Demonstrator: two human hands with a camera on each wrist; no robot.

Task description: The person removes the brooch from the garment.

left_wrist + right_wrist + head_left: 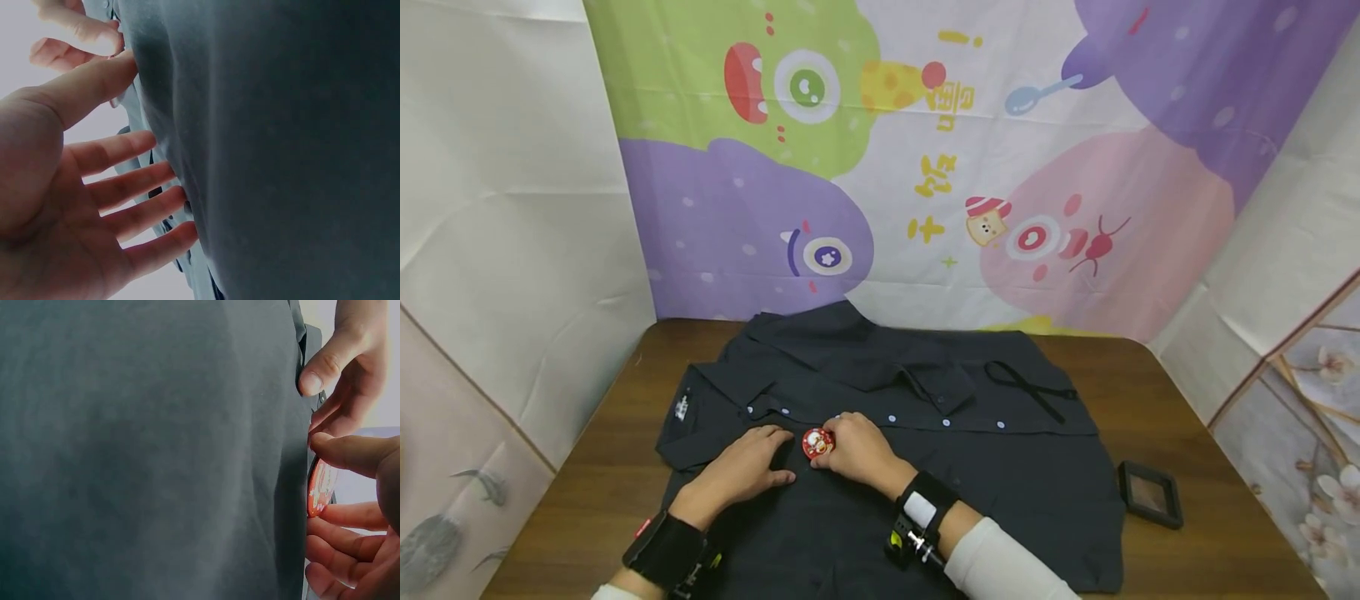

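Observation:
A black shirt (pixel 880 492) with white buttons lies spread over the table, its collar toward the right of centre. On its front sits a round red badge (pixel 817 442) with a cartoon picture. My right hand (pixel 863 450) pinches the badge by its edge between thumb and forefinger, against the cloth, as the right wrist view shows the badge (pixel 322 486) edge-on. Just left of it, my left hand (pixel 745 467) rests on the shirt with thumb and fingers spread. In the left wrist view, the fingertips of the left hand (pixel 94 181) touch the cloth and hold nothing.
A small black square frame (pixel 1151 494) lies on the wooden table (pixel 1195 417) right of the shirt. A thin black cord (pixel 1026 385) lies across the shirt's upper right. Behind the table hangs a cartoon-printed cloth (pixel 917 275).

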